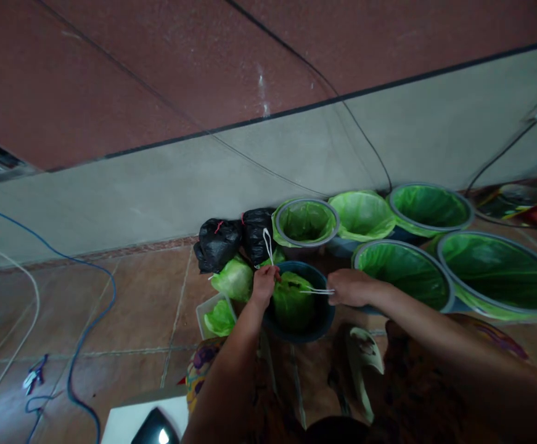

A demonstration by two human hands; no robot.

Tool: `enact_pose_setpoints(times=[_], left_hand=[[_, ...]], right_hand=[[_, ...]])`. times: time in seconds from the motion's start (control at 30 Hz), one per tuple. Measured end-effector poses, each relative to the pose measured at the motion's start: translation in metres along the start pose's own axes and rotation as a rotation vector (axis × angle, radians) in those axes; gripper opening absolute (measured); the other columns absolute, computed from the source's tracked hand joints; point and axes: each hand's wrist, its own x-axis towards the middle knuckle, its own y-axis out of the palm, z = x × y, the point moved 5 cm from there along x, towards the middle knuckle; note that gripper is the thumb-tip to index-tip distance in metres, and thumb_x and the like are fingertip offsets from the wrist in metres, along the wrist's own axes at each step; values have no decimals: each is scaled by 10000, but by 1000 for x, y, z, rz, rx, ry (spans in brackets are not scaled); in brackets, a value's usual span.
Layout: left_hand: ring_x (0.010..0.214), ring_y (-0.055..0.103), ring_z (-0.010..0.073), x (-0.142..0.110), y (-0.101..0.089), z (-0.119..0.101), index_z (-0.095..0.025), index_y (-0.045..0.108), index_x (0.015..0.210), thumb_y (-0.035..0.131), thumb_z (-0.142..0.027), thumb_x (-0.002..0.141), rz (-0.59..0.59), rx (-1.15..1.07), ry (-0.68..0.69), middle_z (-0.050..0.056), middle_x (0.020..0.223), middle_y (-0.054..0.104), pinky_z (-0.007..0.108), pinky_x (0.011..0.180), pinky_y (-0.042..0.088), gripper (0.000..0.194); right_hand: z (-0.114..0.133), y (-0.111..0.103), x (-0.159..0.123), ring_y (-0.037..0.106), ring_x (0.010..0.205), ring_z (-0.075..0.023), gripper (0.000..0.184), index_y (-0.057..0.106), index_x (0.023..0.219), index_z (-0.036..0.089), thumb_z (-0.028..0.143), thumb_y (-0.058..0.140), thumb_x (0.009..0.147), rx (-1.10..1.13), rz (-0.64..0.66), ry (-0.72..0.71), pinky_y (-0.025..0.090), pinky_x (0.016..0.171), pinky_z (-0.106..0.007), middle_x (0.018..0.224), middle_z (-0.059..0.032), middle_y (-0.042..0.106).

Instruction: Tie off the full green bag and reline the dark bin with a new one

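Observation:
A green trash bag (292,302) sits gathered inside a dark blue bin (317,324) on the tiled floor in front of me. My left hand (264,285) is closed on the bag's white drawstring (268,245), whose loop sticks up above the fist. My right hand (352,288) is closed on the other white drawstring, pulled out sideways from the bag's mouth. The two hands are apart, one on each side of the bag.
Several bins lined with green bags (306,222) stand along the wall to the right. Two tied black bags (218,243) and tied green bags (233,279) lie to the left. A blue cable (93,308) and a white cable (28,296) cross the floor.

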Motion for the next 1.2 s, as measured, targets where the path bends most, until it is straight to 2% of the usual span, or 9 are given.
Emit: enact_pose_setpoints(times=[0.2, 0.33, 0.53, 0.7, 0.8, 0.87, 0.97, 1.03, 1.2], left_hand=[[519, 438, 110, -10, 26, -7, -182, 640, 672, 523, -335, 840, 318, 245, 72, -29, 526, 529, 264, 566, 341, 256], [594, 485, 121, -24, 42, -10, -176, 617, 632, 588, -316, 802, 513, 222, 137, -11, 597, 571, 269, 629, 390, 222], [568, 448, 110, -34, 46, -19, -174, 640, 658, 568, -324, 813, 665, 204, 107, -24, 563, 519, 259, 615, 378, 228], [642, 490, 132, -46, 49, -35, -185, 747, 899, 642, -410, 789, 814, 176, 89, -1, 669, 600, 263, 635, 386, 272], [618, 477, 122, -44, 50, -36, -169, 749, 853, 614, -468, 820, 768, 214, 105, -3, 648, 599, 252, 602, 372, 330], [578, 456, 111, -38, 49, -29, -160, 737, 780, 561, -484, 851, 668, 258, 97, -15, 591, 562, 247, 577, 354, 375], [575, 471, 114, -29, 46, -18, -163, 719, 724, 533, -449, 857, 543, 261, 60, -17, 577, 552, 254, 584, 355, 366], [571, 473, 116, -26, 45, -13, -167, 711, 711, 538, -422, 847, 486, 224, 17, -13, 576, 557, 260, 588, 356, 337], [552, 468, 108, -22, 40, -11, -168, 643, 611, 559, -376, 815, 400, 100, -56, -13, 555, 556, 263, 586, 353, 303]], right_hand=[[39, -15, 6, 481, 599, -121, 272, 656, 699, 180, 315, 526, 896, 363, -128, -401, 323, 606, -256, 607, 11, 551], [53, -26, 10, 529, 663, -126, 310, 641, 737, 156, 326, 471, 932, 464, -139, -500, 366, 647, -244, 686, -7, 605], [44, -37, 17, 542, 638, -128, 353, 612, 699, 156, 350, 446, 942, 504, -159, -455, 370, 630, -242, 666, -13, 619], [22, -43, 25, 544, 658, -139, 342, 651, 732, 161, 341, 451, 944, 357, -333, -271, 367, 643, -250, 673, -24, 627], [12, -45, 27, 610, 781, -177, 258, 695, 823, 165, 303, 500, 922, 264, -502, -142, 431, 746, -281, 825, -65, 673], [7, -50, 24, 631, 986, -227, 209, 705, 985, 151, 273, 578, 872, 268, -686, -88, 460, 882, -322, 1080, -122, 670], [7, -59, 12, 538, 1241, -274, 374, 642, 1197, 133, 266, 618, 848, 311, -941, -103, 432, 1029, -381, 1367, -178, 537], [13, -58, 10, 563, 1206, -260, 331, 647, 1185, 159, 285, 581, 885, 305, -909, -180, 438, 1027, -392, 1309, -156, 590], [30, -25, 20, 642, 1039, -271, 217, 682, 1043, 175, 315, 598, 900, 51, -458, -247, 418, 987, -421, 1015, -112, 717]])
